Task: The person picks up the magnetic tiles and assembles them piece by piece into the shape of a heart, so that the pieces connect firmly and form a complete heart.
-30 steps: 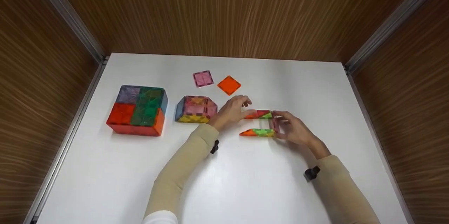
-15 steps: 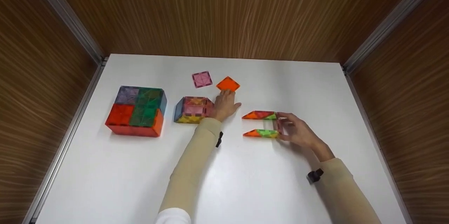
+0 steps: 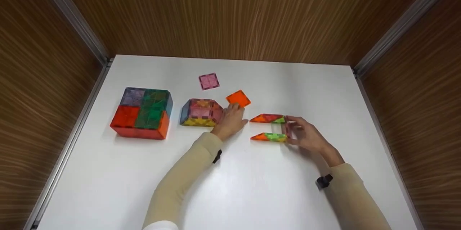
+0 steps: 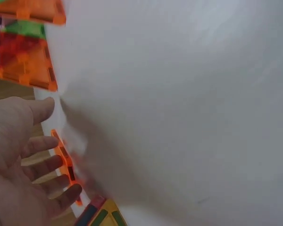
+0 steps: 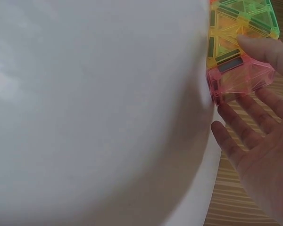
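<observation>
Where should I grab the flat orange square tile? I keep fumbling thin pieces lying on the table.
The orange square tile lies flat, offering no face to grasp. Probably pinch two opposite edges from above, or its near corner, where the left hand fingertips already touch.
</observation>
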### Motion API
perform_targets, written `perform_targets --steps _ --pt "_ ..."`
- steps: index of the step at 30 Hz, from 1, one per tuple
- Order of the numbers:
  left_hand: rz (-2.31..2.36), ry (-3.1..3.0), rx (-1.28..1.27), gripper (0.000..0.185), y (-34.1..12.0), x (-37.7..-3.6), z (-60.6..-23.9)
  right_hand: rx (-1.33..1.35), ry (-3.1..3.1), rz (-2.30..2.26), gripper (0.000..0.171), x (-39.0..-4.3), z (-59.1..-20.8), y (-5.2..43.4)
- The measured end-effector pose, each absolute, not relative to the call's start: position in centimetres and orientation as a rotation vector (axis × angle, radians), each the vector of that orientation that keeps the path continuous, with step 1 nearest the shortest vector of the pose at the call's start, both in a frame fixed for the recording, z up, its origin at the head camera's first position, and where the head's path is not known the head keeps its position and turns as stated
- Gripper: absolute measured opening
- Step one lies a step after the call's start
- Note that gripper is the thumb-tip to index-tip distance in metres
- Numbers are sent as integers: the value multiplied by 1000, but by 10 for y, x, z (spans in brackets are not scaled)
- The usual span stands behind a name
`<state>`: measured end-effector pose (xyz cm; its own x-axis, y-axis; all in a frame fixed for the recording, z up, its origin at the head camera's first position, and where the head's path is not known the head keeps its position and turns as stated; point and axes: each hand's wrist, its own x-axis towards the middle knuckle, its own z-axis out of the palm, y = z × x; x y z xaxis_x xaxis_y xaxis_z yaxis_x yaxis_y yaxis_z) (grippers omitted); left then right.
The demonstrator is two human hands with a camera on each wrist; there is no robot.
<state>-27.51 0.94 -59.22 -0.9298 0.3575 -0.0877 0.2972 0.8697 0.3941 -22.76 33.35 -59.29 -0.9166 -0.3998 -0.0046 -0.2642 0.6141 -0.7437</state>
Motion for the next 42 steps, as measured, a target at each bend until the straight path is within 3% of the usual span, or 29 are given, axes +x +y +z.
perform_targets --steps 7,15,20,30,42 --pt "548 2949 572 44 4 -276 -597 -581 2674 -1186 83 -228 -593 334" --pt "500 2877 480 62 -1 -298 -598 -569 2673 -1181 84 -228 -593 333" --pt "513 2886 505 56 -2 -301 -598 -582 2684 -1174 85 -228 -594 333" --pt "792 2849 525 65 -2 -293 -572 -577 2669 -1191 84 -230 -593 331" --pt "808 2698 1058 59 21 -268 -539 -668 2648 -1232 84 -235 -594 325"
